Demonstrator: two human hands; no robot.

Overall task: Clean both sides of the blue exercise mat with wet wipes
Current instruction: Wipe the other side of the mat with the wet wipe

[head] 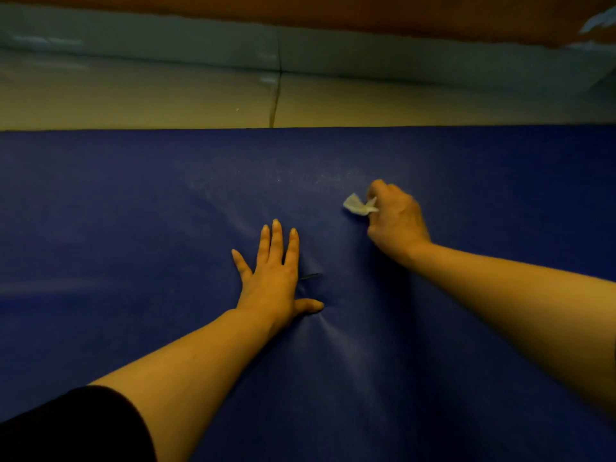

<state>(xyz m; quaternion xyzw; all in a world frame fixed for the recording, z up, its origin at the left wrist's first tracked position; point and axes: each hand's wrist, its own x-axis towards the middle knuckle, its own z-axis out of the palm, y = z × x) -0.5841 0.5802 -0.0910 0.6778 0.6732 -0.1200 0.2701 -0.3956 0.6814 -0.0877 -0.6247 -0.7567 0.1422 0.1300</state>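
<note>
The blue exercise mat (pixel 133 228) lies flat on the floor and fills most of the view, its far edge running straight across. My left hand (pixel 271 278) presses flat on the mat near the middle, fingers straight and spread, and the mat wrinkles around its thumb. My right hand (pixel 395 218) is curled round a crumpled white wet wipe (pixel 356 205), holding it down against the mat a little farther away and to the right. The tail of the wipe sticks out to the left of the fist.
Beyond the mat's far edge lies pale tiled floor (pixel 166 98) with a dark joint line, then a light skirting strip and an orange wall (pixel 333 15). A dark sleeve (pixel 66 428) shows at the bottom left.
</note>
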